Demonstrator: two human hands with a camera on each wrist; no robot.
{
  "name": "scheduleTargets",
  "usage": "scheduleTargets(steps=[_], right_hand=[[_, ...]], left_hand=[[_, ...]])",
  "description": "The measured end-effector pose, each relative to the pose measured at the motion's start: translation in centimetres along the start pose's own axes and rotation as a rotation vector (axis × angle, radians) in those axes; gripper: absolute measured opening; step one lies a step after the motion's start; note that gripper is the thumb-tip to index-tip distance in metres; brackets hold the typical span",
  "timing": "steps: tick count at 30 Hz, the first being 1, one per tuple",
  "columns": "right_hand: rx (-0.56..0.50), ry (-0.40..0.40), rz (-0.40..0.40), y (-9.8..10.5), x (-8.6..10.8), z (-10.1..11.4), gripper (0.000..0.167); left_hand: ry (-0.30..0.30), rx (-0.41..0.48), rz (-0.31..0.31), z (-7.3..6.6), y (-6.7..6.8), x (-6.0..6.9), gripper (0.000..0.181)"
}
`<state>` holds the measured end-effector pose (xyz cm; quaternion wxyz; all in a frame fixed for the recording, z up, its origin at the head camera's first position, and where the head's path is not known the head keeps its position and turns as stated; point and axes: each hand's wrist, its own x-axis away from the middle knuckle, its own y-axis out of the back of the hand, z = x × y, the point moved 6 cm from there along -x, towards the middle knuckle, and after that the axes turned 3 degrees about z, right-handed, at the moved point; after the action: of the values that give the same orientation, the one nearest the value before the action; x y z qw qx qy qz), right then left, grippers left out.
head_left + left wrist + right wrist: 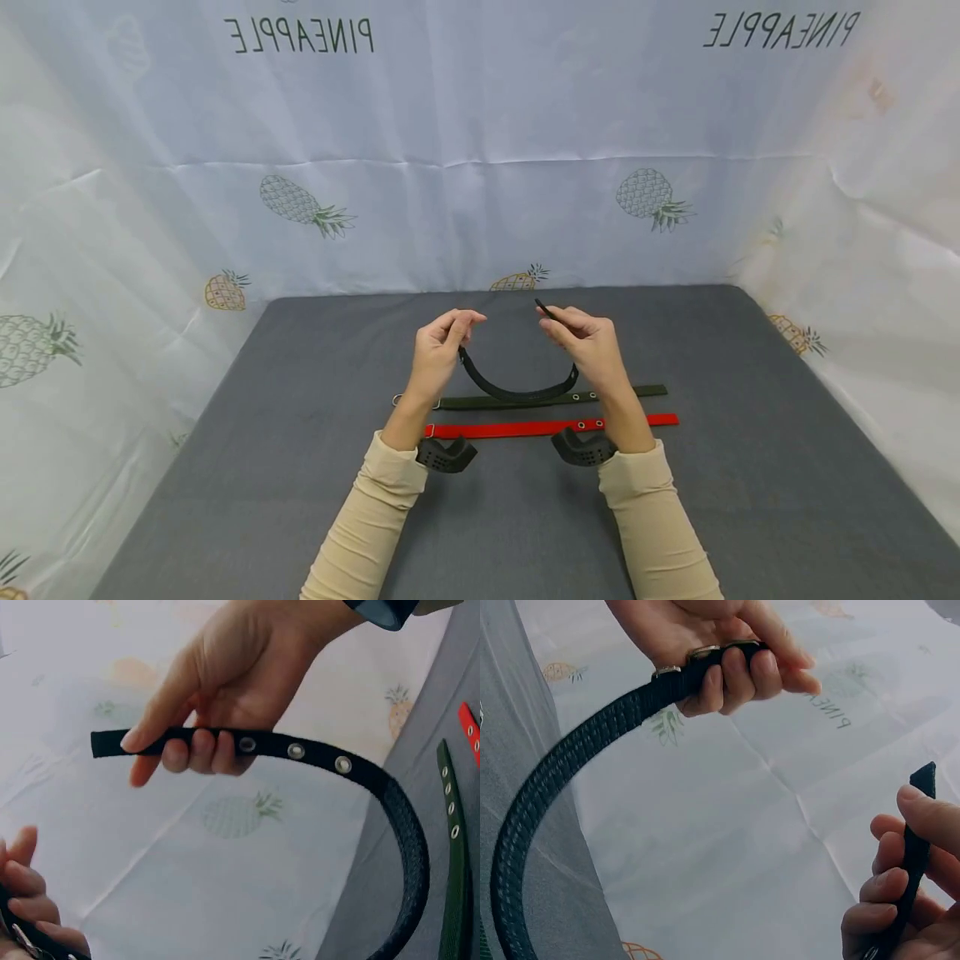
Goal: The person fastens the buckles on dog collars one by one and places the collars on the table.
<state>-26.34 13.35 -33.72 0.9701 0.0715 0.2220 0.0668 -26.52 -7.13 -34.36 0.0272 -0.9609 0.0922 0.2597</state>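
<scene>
Cloth w/ pineapple prints (480,100) hangs behind grey table (315,483). On the table lie red strap (495,430), nearer to me, and approx. parallel green strap (459,403). Black strap (517,396) is held up b/w my hands and hangs in a curve. My L hand (438,348) has fingers curled round one end; my R hand (588,343) has thumb and fingers clamped on the other, tip sticking out. Metal rings (703,652) are at L, small eyelets (296,751) at R.
</scene>
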Motion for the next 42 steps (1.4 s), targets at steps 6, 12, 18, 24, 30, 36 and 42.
scheduleTargets(steps=[6, 12, 18, 24, 30, 36, 42], right_hand=[[-0.015, -0.019, -0.006, -0.3, 0.0, 0.0, 0.033], [-0.043, -0.039, 0.006, -0.5, 0.2, 0.3, 0.034], [-0.029, -0.027, 0.01, -0.6, 0.3, 0.6, 0.032], [-0.038, -0.01, 0.008, -0.6, 0.4, 0.8, 0.033], [-0.041, 0.001, -0.005, -0.5, 0.5, 1.1, 0.032], [-0.038, 0.011, -0.003, -0.4, 0.5, 1.2, 0.032], [-0.037, -0.004, -0.006, -0.4, 0.6, 1.1, 0.031]], left_hand=[[0.035, 0.137, 0.121, -0.4, -1.1, 0.0, 0.021], [0.013, 0.182, 0.244, -0.7, -1.8, 0.1, 0.026], [-0.065, 0.138, 0.364, -0.7, -2.3, 0.3, 0.019], [0.029, 0.196, 0.299, -0.1, -2.5, 0.3, 0.025], [0.115, 0.315, 0.15, 0.8, -2.3, 0.2, 0.023], [0.135, 0.245, 0.096, 0.9, -2.3, 0.4, 0.023], [0.126, 0.178, 0.038, 0.7, -2.0, 0.4, 0.023]])
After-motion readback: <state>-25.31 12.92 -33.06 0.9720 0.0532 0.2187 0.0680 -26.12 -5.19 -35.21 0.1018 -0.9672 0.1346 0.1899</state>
